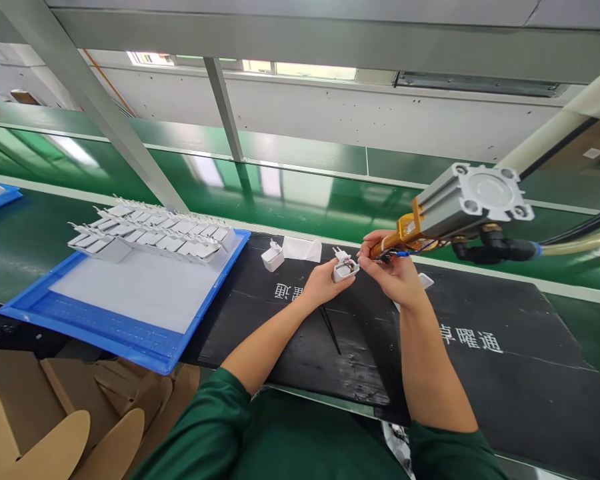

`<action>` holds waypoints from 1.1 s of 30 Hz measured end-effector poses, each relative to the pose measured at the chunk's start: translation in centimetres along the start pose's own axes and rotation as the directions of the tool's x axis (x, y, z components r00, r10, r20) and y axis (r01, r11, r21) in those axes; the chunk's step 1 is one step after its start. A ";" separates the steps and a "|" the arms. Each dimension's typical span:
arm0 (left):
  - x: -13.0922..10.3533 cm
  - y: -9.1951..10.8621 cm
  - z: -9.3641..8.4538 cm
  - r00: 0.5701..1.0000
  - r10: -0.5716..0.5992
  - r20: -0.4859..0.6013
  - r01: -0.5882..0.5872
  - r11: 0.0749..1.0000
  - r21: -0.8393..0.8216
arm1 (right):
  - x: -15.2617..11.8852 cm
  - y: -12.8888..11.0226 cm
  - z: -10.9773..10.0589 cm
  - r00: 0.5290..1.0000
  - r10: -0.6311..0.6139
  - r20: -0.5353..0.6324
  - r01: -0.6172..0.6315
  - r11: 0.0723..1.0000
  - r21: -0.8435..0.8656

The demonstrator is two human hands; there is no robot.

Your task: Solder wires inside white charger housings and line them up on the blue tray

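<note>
My left hand (pixel 321 283) is closed around a small white plug charger case (pixel 345 269). Its open side faces me, with fine wires showing inside and two pins pointing up. My right hand (pixel 391 275) is closed around the orange front end of an air-driven tool (pixel 455 207), close to the case. The tool partly covers those fingers. Another white charger (pixel 273 257) stands on the black mat (pixel 280 353), beside a white sheet (pixel 301 249). Thin black tweezers or a similar slim item (pixel 331 331) lie below my left hand. A small white piece (pixel 425 281) sits behind my right wrist.
A blue tray (pixel 115 343) at left holds several rows of white chargers (pixel 155 230) on a white liner. Cardboard pieces (pixel 35 400) stand below it. Hoses (pixel 575 127) run from the tool to the right. A green conveyor surface (pixel 300 193) lies behind the mat.
</note>
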State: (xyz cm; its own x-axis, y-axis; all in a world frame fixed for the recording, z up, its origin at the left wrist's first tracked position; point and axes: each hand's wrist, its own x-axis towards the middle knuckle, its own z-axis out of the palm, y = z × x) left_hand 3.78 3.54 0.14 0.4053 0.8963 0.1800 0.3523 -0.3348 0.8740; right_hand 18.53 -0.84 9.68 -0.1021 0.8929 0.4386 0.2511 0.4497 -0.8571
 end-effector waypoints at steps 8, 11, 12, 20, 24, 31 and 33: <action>-0.1 0.1 -0.1 0.999 -0.047 -0.004 0.047 0.993 0.113 | -0.2 -0.3 -0.1 1.000 0.025 0.015 -0.025 1.000 -0.002; 0.0 0.0 0.1 0.998 -0.056 -0.009 0.057 0.989 0.137 | -0.3 -0.6 0.1 0.999 0.025 0.022 -0.025 0.999 0.030; 0.1 -0.1 0.2 0.998 -0.059 -0.008 0.059 0.990 0.125 | -0.3 -0.7 0.3 0.999 0.019 0.028 -0.020 0.999 0.046; -0.1 -0.2 1.9 0.999 -0.028 -0.026 0.025 0.993 -0.117 | -0.5 -2.2 2.3 1.000 -0.012 0.027 0.008 0.992 0.127; -0.4 0.2 2.1 0.997 0.007 -0.074 -0.022 0.978 -0.208 | -0.6 -2.4 2.6 1.000 -0.002 0.011 0.001 0.991 0.137; -0.3 0.1 1.9 0.997 -0.030 -0.070 0.015 0.978 -0.209 | -1.0 -1.6 2.2 0.997 -0.014 0.076 -0.005 0.968 0.250; -0.1 0.0 1.2 0.996 -0.051 -0.070 0.043 0.992 -0.117 | -1.0 -0.9 1.9 0.995 -0.052 0.082 0.023 0.947 0.320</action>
State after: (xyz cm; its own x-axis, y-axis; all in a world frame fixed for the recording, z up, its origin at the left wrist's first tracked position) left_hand 4.74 3.05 -0.39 0.3267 0.9304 0.1661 0.2683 -0.2598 0.9276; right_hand 16.54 -2.08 9.54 -0.1939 0.8673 0.4584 -0.0722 0.4534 -0.8884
